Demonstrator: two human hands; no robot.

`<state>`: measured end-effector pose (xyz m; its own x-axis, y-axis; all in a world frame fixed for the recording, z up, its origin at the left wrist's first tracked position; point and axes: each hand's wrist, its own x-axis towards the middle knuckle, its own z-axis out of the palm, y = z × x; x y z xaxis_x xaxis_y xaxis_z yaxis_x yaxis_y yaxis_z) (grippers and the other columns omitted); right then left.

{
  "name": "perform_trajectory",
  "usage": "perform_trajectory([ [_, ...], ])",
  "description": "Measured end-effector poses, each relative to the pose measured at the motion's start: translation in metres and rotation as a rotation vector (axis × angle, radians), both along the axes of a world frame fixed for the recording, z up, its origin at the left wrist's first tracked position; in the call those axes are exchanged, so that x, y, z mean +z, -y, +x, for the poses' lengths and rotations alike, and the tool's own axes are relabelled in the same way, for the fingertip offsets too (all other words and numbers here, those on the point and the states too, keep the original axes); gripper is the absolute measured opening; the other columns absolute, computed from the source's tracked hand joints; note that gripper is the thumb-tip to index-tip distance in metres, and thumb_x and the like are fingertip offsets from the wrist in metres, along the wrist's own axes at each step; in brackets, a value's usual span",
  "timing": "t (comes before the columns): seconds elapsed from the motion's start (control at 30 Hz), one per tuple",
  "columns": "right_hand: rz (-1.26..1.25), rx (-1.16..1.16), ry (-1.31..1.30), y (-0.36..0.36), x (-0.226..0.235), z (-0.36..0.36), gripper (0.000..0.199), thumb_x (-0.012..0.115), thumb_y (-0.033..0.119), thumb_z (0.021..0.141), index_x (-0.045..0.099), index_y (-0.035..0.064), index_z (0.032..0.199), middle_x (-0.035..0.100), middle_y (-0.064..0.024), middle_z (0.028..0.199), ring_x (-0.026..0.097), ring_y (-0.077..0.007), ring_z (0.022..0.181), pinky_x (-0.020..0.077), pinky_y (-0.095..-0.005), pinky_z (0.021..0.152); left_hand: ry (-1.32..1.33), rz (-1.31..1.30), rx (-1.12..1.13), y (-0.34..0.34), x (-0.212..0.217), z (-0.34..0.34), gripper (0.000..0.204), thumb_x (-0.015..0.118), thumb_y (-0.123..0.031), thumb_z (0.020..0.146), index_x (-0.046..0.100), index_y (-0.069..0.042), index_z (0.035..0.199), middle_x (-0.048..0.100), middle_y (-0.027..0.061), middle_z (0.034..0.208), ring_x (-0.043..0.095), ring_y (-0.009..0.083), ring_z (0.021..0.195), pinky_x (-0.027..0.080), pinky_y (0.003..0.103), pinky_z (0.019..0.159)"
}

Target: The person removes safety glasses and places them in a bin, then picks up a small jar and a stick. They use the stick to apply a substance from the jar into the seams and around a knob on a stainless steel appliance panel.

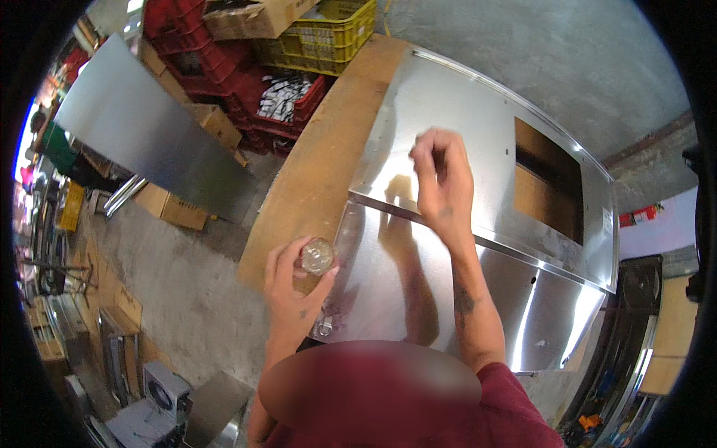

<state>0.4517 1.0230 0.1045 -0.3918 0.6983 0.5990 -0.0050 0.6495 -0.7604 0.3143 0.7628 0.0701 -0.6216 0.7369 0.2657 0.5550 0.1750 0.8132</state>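
My left hand (291, 287) is wrapped round a small round clear jar (317, 256), seen from above beside the left edge of a shiny metal panel. My right hand (447, 175) is raised over the metal, its fingers curled and pressed together; whatever they hold, if anything, is hidden and blurred. Beneath it lies a large sheet-metal casing (441, 97) with a rectangular opening at its right. A bent lower panel (396, 284) joins it nearer to me and reflects my arm. A small metal fitting (325, 326) rests at that panel's near left corner.
The casing lies on a brown wooden worktop (321, 149). Beyond it stand red crates (239, 89) and a yellow crate (328, 37). A tall curved metal sheet (142, 127) stands at the left, near cardboard boxes (172, 207). A grey wall (538, 45) borders the far side.
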Motion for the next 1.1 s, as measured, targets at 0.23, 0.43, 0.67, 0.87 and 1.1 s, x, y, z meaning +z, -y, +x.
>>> perform_trajectory([
  [0.23,-0.122,-0.317,-0.021,-0.163,-0.036,-0.049,0.018,0.066,0.013,0.116,0.066,-0.0051,0.114,0.072,-0.0209,0.109,0.075,-0.0287,0.099,0.0587,-0.042,0.09,-0.024,-0.026,-0.026,0.001,-0.002,-0.004,0.063,0.094,-0.004,0.092,0.069,-0.005,0.149,0.066,0.0124,0.138,0.069,0.0233,0.117,0.061,0.035,0.09],
  [0.43,-0.054,-0.365,0.08,-0.246,-0.115,-0.078,0.02,0.066,0.013,0.113,0.065,-0.0065,0.113,0.071,-0.029,0.111,0.071,-0.0452,0.105,0.0566,-0.0527,0.096,-0.002,-0.075,0.008,0.005,-0.01,-0.012,0.063,0.093,-0.003,0.094,0.067,-0.003,0.151,0.063,0.0125,0.139,0.07,0.0216,0.117,0.062,0.034,0.092],
  [0.67,-0.045,-0.311,0.129,-0.236,-0.12,-0.086,0.021,0.066,0.014,0.113,0.066,-0.0068,0.111,0.07,-0.0313,0.114,0.069,-0.0466,0.107,0.0556,-0.0534,0.099,0.058,-0.121,0.06,0.013,-0.014,-0.015,0.062,0.092,-0.004,0.095,0.066,-0.003,0.151,0.063,0.0119,0.139,0.072,0.0206,0.117,0.063,0.034,0.093],
  [0.87,-0.037,-0.291,0.131,-0.235,-0.12,-0.084,0.022,0.068,0.014,0.112,0.066,-0.0075,0.113,0.067,-0.0313,0.118,0.068,-0.0475,0.108,0.0554,-0.0536,0.099,0.058,-0.128,0.013,0.006,-0.018,-0.011,0.062,0.093,-0.007,0.096,0.066,-0.002,0.152,0.063,0.0125,0.139,0.073,0.0218,0.119,0.063,0.034,0.092],
  [1.1,0.118,-0.374,0.167,-0.236,-0.122,-0.084,0.023,0.07,0.016,0.114,0.068,-0.0063,0.112,0.072,-0.026,0.113,0.077,-0.035,0.093,0.061,-0.0465,0.089,0.057,-0.125,0.005,0.005,-0.022,-0.011,0.063,0.093,-0.009,0.096,0.067,-0.003,0.153,0.064,0.0129,0.137,0.073,0.0212,0.116,0.062,0.035,0.092],
])
